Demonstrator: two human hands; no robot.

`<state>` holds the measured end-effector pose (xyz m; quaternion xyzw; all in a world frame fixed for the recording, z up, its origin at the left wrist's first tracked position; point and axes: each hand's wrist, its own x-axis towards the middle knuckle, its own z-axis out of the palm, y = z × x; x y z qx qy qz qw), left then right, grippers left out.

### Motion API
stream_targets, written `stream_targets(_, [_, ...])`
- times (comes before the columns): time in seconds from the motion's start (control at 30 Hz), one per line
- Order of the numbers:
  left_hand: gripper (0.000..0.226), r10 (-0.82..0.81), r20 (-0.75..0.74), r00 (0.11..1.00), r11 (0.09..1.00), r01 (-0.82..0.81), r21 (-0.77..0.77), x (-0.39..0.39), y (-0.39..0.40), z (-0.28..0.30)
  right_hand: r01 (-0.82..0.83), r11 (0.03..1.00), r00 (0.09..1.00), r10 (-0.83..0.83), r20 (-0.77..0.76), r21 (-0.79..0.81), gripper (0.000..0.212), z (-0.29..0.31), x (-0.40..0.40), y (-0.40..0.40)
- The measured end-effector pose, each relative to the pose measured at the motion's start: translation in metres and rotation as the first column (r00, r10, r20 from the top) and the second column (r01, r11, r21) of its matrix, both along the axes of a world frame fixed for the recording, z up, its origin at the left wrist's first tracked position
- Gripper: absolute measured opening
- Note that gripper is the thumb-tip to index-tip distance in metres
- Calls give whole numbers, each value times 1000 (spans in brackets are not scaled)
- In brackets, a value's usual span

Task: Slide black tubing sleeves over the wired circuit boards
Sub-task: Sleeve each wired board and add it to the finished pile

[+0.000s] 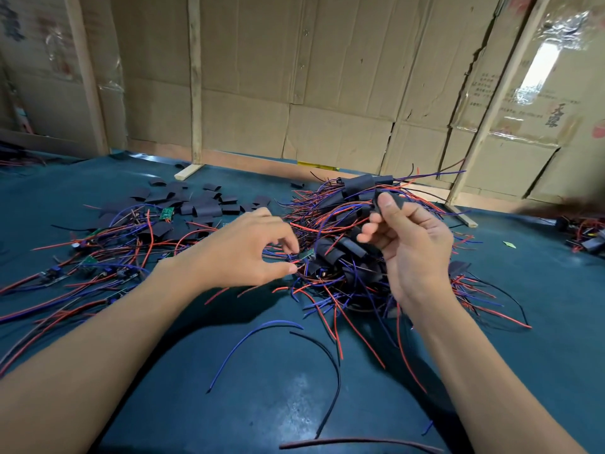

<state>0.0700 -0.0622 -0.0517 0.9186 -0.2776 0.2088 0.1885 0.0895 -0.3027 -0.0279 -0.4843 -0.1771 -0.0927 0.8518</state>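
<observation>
Cardboard walls back a teal mat (262,404) strewn with wires. A black sleeve (379,199) is pinched by the right hand (415,247) above the far-right heap of sleeved boards (347,250). A small green circuit board (306,254), centre, is pinched by the left hand (248,250). The pairing step appears to be in hand; next, the board's end must be aligned with the sleeve's mouth.

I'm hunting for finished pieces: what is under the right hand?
Below the right hand lies a tangled pile of red, blue and black wires with black tubing sleeves mixed in. The hand and wrist cover the pile's right part, so anything there is hidden.
</observation>
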Motion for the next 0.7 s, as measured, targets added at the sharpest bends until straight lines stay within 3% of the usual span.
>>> stream_targets(0.2, [37, -40, -3, 999, 996, 40, -76, 3, -14, -7, -8, 1000, 1000, 8, 6, 22, 25, 1, 1, -2])
stream_targets(0.37, [18, 3, 92, 996, 996, 5, -88, 1, -21, -9, -14, 1000, 1000, 14, 13, -4, 36, -1, 1, -1])
stream_targets(0.57, [12, 85, 18, 996, 945, -75, -319, 1, -18, -8, 35, 999, 999, -35, -11, 0, 22, 1, 3, -4])
stream_targets(0.7, [18, 118, 63, 991, 915, -84, -394, 0, -20, -6, 60, 998, 998, -61, -16, -12, 19, 1, 4, -7])
